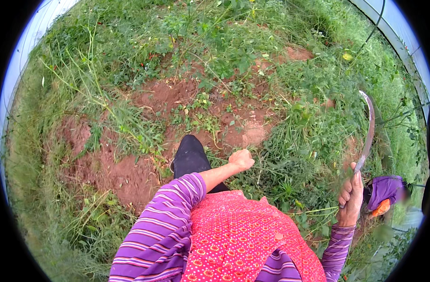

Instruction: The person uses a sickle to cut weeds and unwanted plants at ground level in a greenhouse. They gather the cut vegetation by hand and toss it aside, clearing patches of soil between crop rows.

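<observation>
My right hand [351,199] grips a sickle [368,137], its curved metal blade rising away from me with the tip bent to the left. The sickle's handle is mostly hidden inside my fingers. My left hand [241,159] is closed in a fist in front of my body, and nothing shows in it. Beneath and to the right of this fist lie green weeds [281,169], some flattened on the ground. A patch of bare reddish soil [253,132] is just beyond the fist. My dark-clad knee [190,151] is to its left.
Another person [385,194] in purple with an orange sleeve or glove bends low at the right. Pale sheeting [408,28] borders the plot on both sides. Tall leafy stems [95,84] lean at the left. More bare soil [119,176] lies left of my knee.
</observation>
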Demonstrator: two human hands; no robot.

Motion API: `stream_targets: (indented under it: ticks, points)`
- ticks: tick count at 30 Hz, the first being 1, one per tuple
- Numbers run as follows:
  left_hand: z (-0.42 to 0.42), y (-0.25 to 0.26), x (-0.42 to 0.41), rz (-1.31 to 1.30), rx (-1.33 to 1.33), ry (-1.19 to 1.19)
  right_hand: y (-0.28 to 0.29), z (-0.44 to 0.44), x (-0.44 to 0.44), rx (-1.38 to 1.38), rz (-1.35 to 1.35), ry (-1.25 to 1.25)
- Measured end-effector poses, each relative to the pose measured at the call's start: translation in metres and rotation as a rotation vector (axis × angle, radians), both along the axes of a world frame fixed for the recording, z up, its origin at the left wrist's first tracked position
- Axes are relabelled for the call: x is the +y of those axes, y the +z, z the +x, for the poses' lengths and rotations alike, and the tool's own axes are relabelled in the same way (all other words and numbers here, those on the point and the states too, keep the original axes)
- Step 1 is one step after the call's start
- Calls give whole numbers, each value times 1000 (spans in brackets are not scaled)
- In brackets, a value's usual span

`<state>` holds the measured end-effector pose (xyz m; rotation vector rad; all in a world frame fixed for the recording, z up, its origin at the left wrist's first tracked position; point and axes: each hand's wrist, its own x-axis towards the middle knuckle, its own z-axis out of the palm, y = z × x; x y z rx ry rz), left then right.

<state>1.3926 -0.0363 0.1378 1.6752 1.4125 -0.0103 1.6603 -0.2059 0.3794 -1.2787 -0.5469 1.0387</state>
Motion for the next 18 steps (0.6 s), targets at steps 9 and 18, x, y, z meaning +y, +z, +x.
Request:
stream_targets:
  ticks: [9, 18]
  points:
    - [-173, 26, -2, -59, -436, 820, -103, -49, 52, -340, -575, 736]
    - [-209, 15, 28, 47, -502, 1020, -244, -136, 147, -782, -594, 1053]
